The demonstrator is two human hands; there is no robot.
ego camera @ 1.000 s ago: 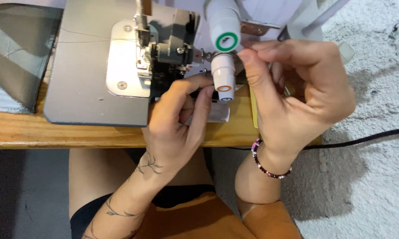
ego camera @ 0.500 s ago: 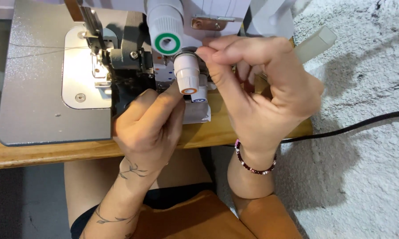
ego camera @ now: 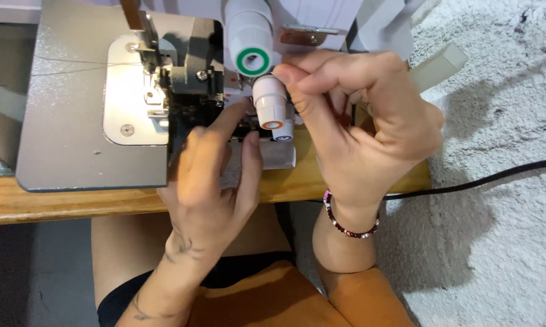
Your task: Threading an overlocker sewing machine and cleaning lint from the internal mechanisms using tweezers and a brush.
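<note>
Wooden surface (ego camera: 55, 203) carries a grey overlock sewing machine (ego camera: 73, 121), now nearer the frame's centre than a moment ago. Left hand (ego camera: 209, 175) has pushed its index finger deeper into the dark looper area (ego camera: 191, 121), fingers loosely extended, gripping nothing visible. Right hand (ego camera: 357, 127) stays pinched beside the orange-ringed tension knob (ego camera: 271, 103); any thread between those fingertips is too fine to see.

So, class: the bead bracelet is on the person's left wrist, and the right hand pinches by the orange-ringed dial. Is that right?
Not quite. The head view shows the bracelet on the right wrist, not the left. The rest holds: the right hand pinches by the orange-ringed dial, while the left hand reaches into the machine.
</note>
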